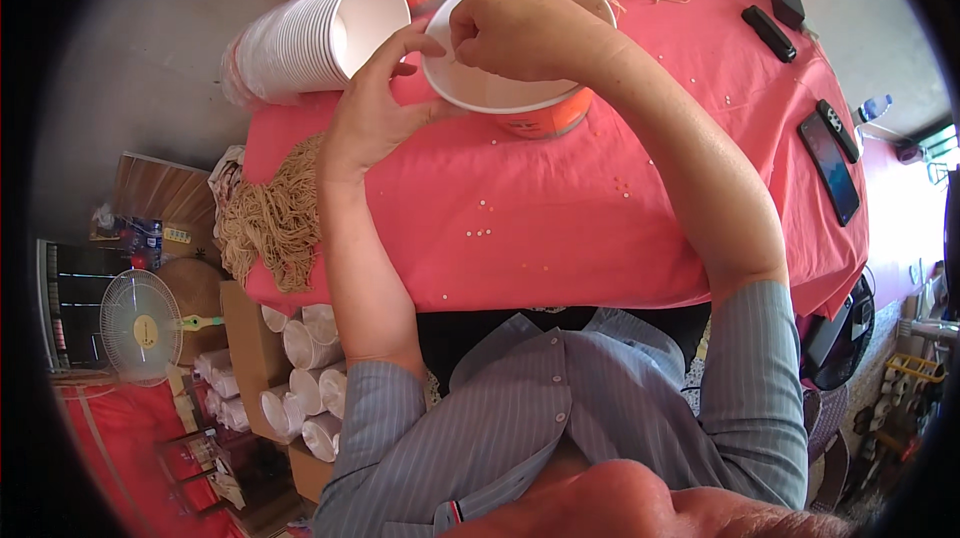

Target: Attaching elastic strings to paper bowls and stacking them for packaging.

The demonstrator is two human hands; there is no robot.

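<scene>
Head view, the bucket: a big paper bucket [520, 88], white inside and orange outside, stands on the far middle of the pink tablecloth [560, 228], mouth up, right between both hands.

Head view, left hand: the left hand [375, 113] presses its palm and fingers against the left side of the bucket's rim, thumb up along the edge. It looks like a bracing hold, so the bucket does not slide.

Head view, right hand: the right hand [520, 28] curls over the far rim, fingertips pinched tight at the left inner edge. What is in that pinch I cannot tell; it is too small, maybe a thread end or a bead.

Head view, left of the bucket: a lying stack of white paper buckets [310, 43] sits just beside the left hand, open end facing the work, easy to draw from.

Head view, near left edge: a bundle of tan string [275, 218] hangs over the table's left edge, well within the left arm's reach.

Head view, cloth: small pale beads [480, 233] are scattered loose across the cloth, nearer than the bucket.

Head view, far right: a dark phone [830, 166] and a black remote [768, 33] lie well apart from the hands, out of the way.

Head view, floor left: a small white fan [142, 328] and a carton of rolled white cups [300, 388] stand below the table.
</scene>
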